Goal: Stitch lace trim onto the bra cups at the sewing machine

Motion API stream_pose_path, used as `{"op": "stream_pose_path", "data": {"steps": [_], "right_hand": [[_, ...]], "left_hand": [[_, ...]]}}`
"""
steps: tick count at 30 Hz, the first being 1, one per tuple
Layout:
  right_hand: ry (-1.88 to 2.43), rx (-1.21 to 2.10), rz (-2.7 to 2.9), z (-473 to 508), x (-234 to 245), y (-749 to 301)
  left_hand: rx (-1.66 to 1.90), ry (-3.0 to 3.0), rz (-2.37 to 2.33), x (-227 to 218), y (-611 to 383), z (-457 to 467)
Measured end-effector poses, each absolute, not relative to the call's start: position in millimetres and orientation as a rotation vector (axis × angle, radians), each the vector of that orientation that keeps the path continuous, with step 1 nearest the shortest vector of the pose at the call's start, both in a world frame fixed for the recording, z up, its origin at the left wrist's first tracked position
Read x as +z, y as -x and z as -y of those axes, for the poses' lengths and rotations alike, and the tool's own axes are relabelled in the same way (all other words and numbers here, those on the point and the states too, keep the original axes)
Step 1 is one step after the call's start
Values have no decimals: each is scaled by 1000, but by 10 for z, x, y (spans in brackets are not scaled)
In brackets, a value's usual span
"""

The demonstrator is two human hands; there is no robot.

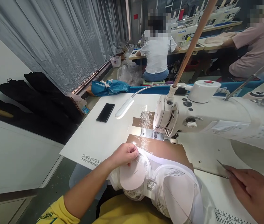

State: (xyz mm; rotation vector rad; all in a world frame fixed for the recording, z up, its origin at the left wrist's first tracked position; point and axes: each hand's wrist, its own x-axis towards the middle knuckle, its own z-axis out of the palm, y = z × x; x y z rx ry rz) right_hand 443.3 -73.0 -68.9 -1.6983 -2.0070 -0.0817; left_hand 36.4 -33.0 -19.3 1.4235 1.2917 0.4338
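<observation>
A white lace bra (pixel 156 174) lies over the front edge of the sewing table, with its cups facing up. My left hand (pixel 126 154) pinches the top edge of the left cup between thumb and fingers. Loose threads trail over both cups. On the right, my right hand (pixel 254 188) is closed around a slim pointed metal tool (pixel 222 164), its tip aimed left over the table; its exact kind is mostly hidden by the fingers. Behind the bra stands a white sewing machine (pixel 192 112), its needle area (pixel 157 135) apart from the fabric.
A black phone (pixel 105 112) rests on the white table (pixel 89 133) at left. A lit gooseneck lamp (pixel 124 107) hangs over the brown-taped sewing bed. A wooden pole (pixel 194 43) rises behind the machine. Two people sit at other machines beyond. Black cloth bundles (pixel 45 102) lean at left.
</observation>
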Motion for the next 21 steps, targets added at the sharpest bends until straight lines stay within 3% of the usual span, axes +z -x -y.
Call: {"op": "stream_pose_path", "data": {"steps": [8,15,21], "right_hand": [[1600,127,2252,701,-327,-3471],[1622,-355,2355,465,-395,-3376],[1028,-215,2422,630,-19,-2929]], "left_hand": [[431,-1318,-1189,-201,-298,282],[411,-1268,-1171,-237,-279,243],[408,-1277,-1149,-254,-268,242]]}}
